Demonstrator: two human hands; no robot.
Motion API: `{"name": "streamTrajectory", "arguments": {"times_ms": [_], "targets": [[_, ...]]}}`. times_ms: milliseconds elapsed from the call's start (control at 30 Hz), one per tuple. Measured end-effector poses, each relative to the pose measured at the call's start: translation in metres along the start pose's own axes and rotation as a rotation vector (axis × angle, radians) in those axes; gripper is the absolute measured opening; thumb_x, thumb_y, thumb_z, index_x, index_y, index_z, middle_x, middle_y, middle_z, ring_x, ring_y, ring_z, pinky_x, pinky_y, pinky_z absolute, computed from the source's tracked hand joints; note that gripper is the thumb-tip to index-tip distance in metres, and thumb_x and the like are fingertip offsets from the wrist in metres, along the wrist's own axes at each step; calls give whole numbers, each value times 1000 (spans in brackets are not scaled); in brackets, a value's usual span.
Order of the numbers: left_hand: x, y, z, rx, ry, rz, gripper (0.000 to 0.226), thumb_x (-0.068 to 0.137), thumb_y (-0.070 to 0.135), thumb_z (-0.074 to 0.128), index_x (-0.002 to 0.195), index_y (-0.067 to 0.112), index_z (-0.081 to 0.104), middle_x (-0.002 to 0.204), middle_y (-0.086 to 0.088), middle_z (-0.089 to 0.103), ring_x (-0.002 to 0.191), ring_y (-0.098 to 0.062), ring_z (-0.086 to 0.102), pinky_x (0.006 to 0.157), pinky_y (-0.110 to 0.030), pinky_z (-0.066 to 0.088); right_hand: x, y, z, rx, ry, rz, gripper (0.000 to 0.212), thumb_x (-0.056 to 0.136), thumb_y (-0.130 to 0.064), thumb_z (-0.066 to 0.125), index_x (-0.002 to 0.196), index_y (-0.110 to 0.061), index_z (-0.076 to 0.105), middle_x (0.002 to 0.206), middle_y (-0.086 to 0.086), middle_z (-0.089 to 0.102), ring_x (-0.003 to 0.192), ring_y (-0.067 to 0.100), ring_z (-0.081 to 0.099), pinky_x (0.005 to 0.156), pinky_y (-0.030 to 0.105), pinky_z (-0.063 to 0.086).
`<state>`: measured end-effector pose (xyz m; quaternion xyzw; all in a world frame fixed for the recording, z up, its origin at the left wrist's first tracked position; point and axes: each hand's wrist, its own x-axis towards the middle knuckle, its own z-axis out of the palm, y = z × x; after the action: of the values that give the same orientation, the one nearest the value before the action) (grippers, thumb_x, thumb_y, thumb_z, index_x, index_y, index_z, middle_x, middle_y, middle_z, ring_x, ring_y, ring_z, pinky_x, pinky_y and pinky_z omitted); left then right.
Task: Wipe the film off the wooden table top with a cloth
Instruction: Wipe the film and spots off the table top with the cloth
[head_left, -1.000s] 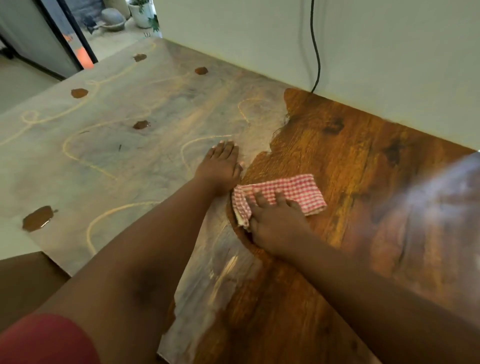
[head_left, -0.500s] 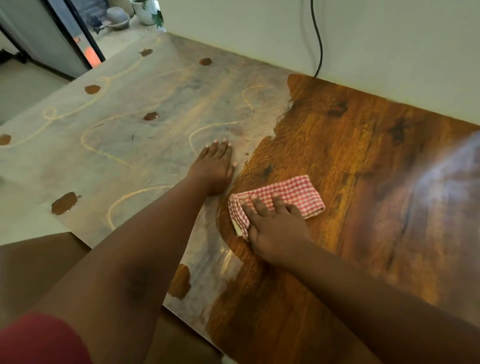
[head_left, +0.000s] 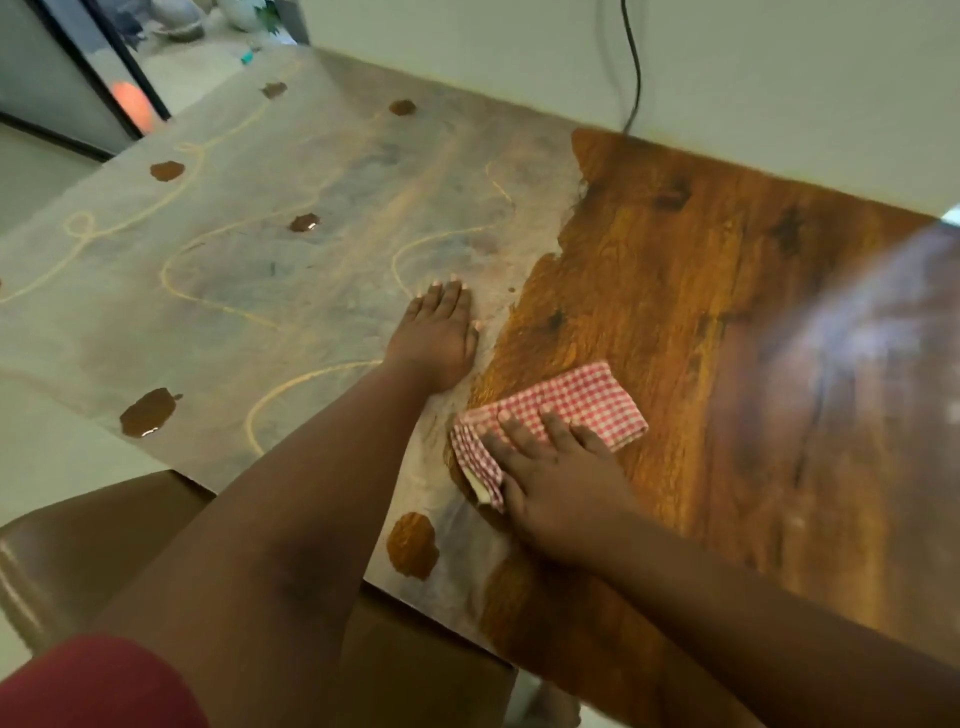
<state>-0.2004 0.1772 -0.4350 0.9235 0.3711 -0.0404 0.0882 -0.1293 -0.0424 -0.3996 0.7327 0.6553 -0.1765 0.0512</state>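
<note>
The right hand (head_left: 558, 488) lies flat, fingers straight and spread, pressing on a folded red-and-white checked cloth (head_left: 576, 410). The cloth sits on the bare, glossy brown wooden table top (head_left: 701, 322), its left end touching the ragged border where the grey, cloudy film (head_left: 270, 270) begins. The left hand (head_left: 441, 338) rests palm down on the film just beside that border, fingers straight and close together, holding nothing; it lies near the cloth but apart from it.

The film covers the left part of the table, from the far edge by the pale wall (head_left: 779, 78) to the near edge. Pale looping lines run through it, and several round brown patches show wood, one of them (head_left: 413, 545) close to the near edge, just below the cloth. The border between film and bare wood runs jaggedly from the far edge down past both hands.

To the right of the cloth the wood is open up to a bright glare. A black cable (head_left: 635, 67) hangs down the wall to the far edge. A brown chair seat (head_left: 83, 540) stands below the near edge, at left.
</note>
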Motion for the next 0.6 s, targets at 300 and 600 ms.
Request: {"name": "streamTrajectory", "arguments": {"times_ms": [300, 600], "targets": [[-5, -10, -4, 6, -59, 89, 61, 102, 39, 17, 152, 9, 0, 161, -10, -3, 147, -26, -3, 119, -39, 1, -3, -47, 8, -22, -43, -33, 55, 95, -50, 11, 149, -41, 5, 159, -6, 7, 145, 34, 1, 113, 51, 0], [-14, -23, -2, -10, -24, 164, 60, 102, 38, 17, 152, 7, 3, 161, -12, 1, 147, -27, -1, 119, -39, 0, -13, -35, -4, 39, -88, 242, 55, 98, -46, 19, 149, -41, 1, 160, -7, 4, 146, 31, 0, 113, 49, 9]]}}
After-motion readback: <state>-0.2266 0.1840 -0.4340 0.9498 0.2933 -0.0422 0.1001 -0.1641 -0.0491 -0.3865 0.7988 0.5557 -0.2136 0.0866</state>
